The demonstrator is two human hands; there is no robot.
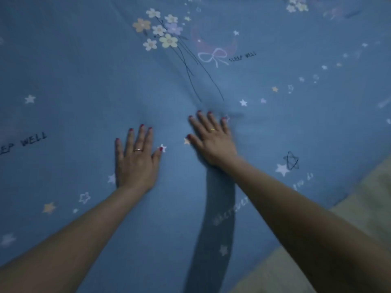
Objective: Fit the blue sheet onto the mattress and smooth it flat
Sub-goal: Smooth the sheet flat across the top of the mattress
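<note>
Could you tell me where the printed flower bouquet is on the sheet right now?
In the head view, the flower bouquet is printed on the blue sheet near the top centre, beyond both flat hands, just left of the pink moon with the bow.

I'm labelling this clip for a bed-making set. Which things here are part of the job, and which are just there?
Part of the job: blue sheet; left hand and right hand, both flat on it.
Just there: pale surface beyond the sheet's edge, lower right.
</note>
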